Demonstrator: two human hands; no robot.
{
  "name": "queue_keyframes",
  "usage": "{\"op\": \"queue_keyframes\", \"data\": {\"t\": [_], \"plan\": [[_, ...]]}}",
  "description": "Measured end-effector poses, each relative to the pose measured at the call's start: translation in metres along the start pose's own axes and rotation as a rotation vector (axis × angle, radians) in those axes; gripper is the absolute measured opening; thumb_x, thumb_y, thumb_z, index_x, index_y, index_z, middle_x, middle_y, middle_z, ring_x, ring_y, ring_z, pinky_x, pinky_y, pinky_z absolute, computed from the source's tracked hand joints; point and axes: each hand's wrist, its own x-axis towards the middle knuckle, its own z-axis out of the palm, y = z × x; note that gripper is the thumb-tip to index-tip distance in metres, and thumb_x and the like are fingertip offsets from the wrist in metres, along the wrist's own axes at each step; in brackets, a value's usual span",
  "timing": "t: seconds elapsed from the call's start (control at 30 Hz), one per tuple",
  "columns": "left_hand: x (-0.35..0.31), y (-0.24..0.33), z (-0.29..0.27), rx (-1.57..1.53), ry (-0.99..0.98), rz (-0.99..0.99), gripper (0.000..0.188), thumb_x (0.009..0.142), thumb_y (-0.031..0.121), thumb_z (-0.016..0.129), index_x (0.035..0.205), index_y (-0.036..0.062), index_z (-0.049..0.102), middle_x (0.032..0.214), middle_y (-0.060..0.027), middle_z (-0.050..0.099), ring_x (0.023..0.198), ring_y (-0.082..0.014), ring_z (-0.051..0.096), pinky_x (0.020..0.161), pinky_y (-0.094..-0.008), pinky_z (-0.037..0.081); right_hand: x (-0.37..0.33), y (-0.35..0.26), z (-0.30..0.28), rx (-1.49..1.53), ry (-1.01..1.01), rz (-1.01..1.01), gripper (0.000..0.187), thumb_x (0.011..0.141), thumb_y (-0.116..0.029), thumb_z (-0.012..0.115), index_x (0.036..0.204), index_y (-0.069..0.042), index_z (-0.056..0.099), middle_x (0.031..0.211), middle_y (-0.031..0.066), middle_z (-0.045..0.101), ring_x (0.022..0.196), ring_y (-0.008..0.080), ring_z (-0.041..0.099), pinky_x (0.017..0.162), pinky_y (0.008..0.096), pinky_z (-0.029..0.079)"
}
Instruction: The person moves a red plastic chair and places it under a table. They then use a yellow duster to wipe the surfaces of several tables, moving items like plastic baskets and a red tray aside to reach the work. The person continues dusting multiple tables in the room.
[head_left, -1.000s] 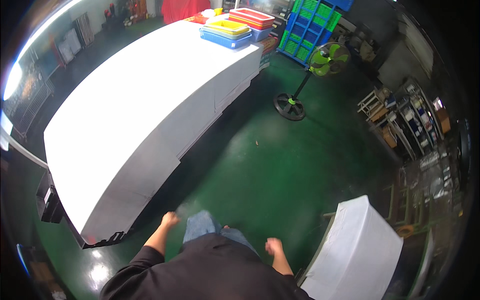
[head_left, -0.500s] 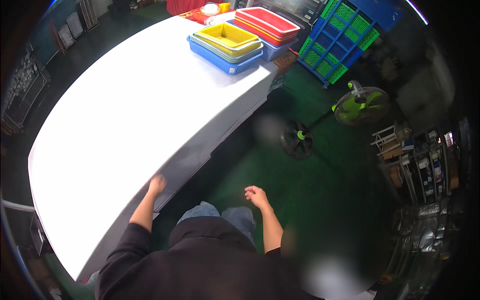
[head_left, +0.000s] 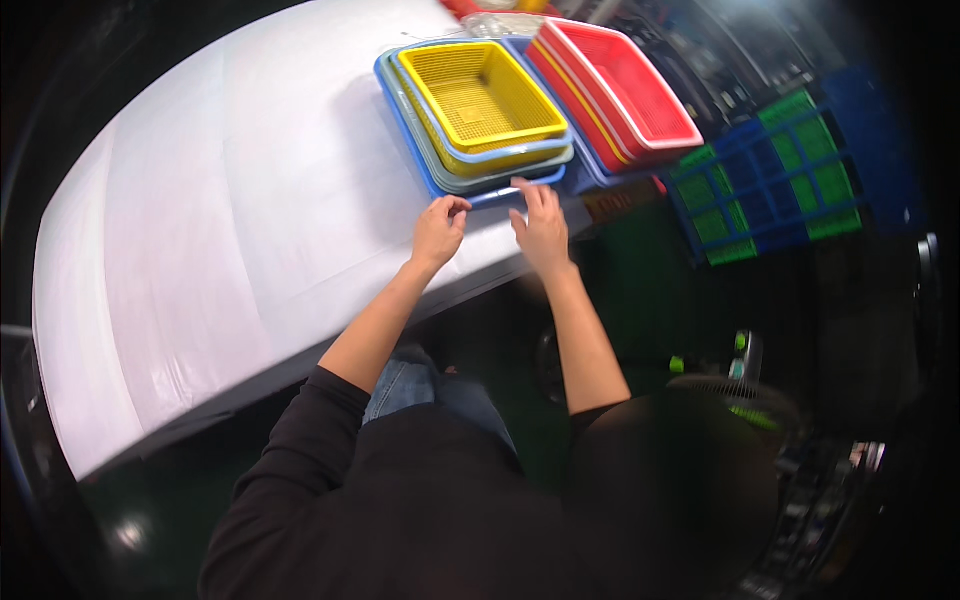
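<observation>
A stack of nested plastic baskets stands on the white-covered table, with a yellow basket point(head_left: 470, 115) on top and a blue basket point(head_left: 480, 201) at the bottom. My left hand point(head_left: 438, 235) is at the near rim of the blue basket, fingers slightly bent and apart from the thumb, gripping nothing that I can see. To its right, my right hand point(head_left: 543, 230) reaches the same rim with fingers stretched and thumb spread. Whether the fingertips touch the rim is hard to tell.
Right beside the stack stands another one, topped by a red basket point(head_left: 630, 85). The white table point(head_left: 200, 250) curves off to the left. Beyond its right end are a blue rack with green crates point(head_left: 790, 180) and, nearer me, a standing fan point(head_left: 740, 390).
Both hands have moved forward from near my body to the basket stack. The stack now appears closer, and the view has turned and shifted toward it.
</observation>
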Motion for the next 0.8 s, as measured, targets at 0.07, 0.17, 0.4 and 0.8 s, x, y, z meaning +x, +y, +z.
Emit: {"op": "queue_keyframes", "data": {"t": [0.07,0.17,0.4,0.8], "plan": [[0.019,0.0,0.011,0.139,0.305,0.092,0.041,0.078,0.015,0.064,0.115,0.0035,0.051,0.117,-0.0162,0.053,0.111,-0.0288,0.049,0.093,-0.0402,0.04,0.061,0.015,0.005,-0.16,-0.063,-0.242,0.065,0.067,-0.011,0.073,0.126,-0.015,0.044,0.125,0.0101,0.046,0.12,0.0317,0.041,0.096,0.0442,0.035],[0.054,-0.009,0.019,0.325,0.453,0.111,0.062,0.073,0.022,0.07,0.125,0.0027,0.041,0.131,-0.0174,0.04,0.126,-0.0347,0.032,0.104,-0.0439,0.027,0.125,0.029,0.021,-0.275,-0.409,-0.425,0.071,0.062,-0.017,0.078,0.125,-0.015,0.046,0.126,0.0097,0.049,0.117,0.0277,0.046,0.095,0.0443,0.038],[0.07,-0.025,0.032,0.352,0.401,0.05,0.08,0.069,0.027,0.07,0.136,0.0052,0.033,0.146,-0.0108,0.021,0.136,-0.0373,0.011,0.102,-0.059,0.018,0.184,0.064,0.049,-0.071,-0.805,-0.616,0.051,0.061,-0.029,0.075,0.105,-0.01,0.059,0.092,0.012,0.065,0.086,0.0307,0.062,0.074,0.0402,0.049],[0.067,0.008,0.042,0.403,0.382,-0.324,0.07,0.074,0.025,0.07,0.136,0.0164,0.038,0.146,-0.0079,0.025,0.137,-0.035,0.012,0.104,-0.0616,0.016,0.258,0.048,-0.012,-0.088,-0.953,-0.685,0.045,0.068,-0.025,0.068,0.105,-0.006,0.05,0.079,0.0198,0.063,0.073,0.0365,0.062,0.068,0.0442,0.05]]}}
